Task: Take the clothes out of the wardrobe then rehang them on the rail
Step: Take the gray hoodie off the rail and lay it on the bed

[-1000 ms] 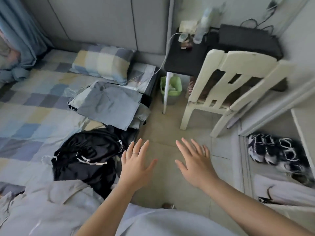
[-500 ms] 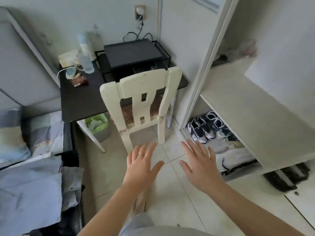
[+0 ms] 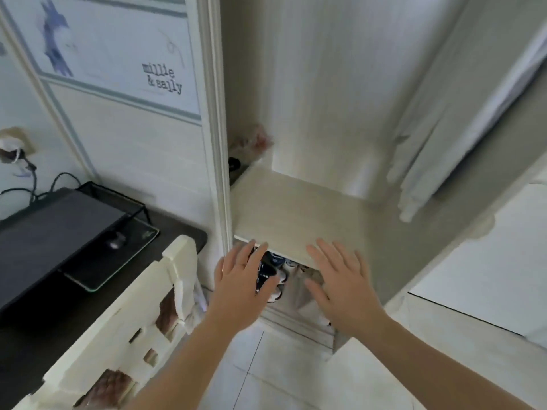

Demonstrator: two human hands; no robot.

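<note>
Head view is taken up by an open white wardrobe [image 3: 310, 84], seen from above and in front. The left hand [image 3: 239, 287] and the right hand [image 3: 343, 288] are held out side by side at lower centre of the frame, palms down. The fingers of both are straight and spread, and nothing is gripped by either. The fingertips of both hands are seen against the front edge of a pale wood-grain shelf [image 3: 299, 214] inside the wardrobe; whether that edge is touched cannot be told.

A long white pleated fabric [image 3: 438, 137], seemingly a garment, is hung at the upper right of the frame, along the right side of the wardrobe, with its lower end above the shelf. A blurred pinkish bundle [image 3: 251, 140] is set at the back left corner of the shelf. Black-and-white sports shoes [image 3: 268, 275] are seen under the shelf, between the two hands.

A white slatted wooden chair [image 3: 124, 335] is placed at lower left, against a black desk [image 3: 189, 235]. A flat black box on a wire stand [image 3: 50, 232] is set on the desk. A pale poster lettered "millie & sally" [image 3: 118, 48] is shown at upper left. White floor tiles [image 3: 266, 365] are spread below the hands.
</note>
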